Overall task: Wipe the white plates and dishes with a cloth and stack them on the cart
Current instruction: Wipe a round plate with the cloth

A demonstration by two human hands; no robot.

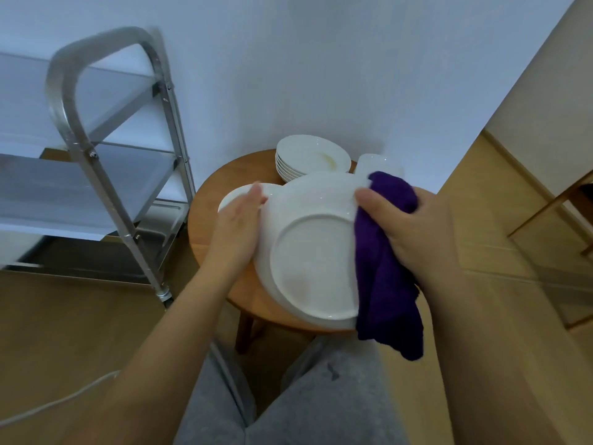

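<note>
A large white plate is held tilted above the round wooden table, its underside and foot ring facing me. My left hand grips its left rim, fingers hidden behind the plate. My right hand grips a purple cloth against the plate's right rim, thumb on top; the cloth hangs down past the plate's lower edge. A stack of several white dishes stands at the table's back. Another white plate lies behind my left hand. The metal cart stands to the left.
A white dish sits at the back right of the table, partly hidden by the cloth. The cart's shelves hold nothing that I can see. A white wall is close behind the table. A white cable runs across the wooden floor at lower left. My grey-trousered knees are below.
</note>
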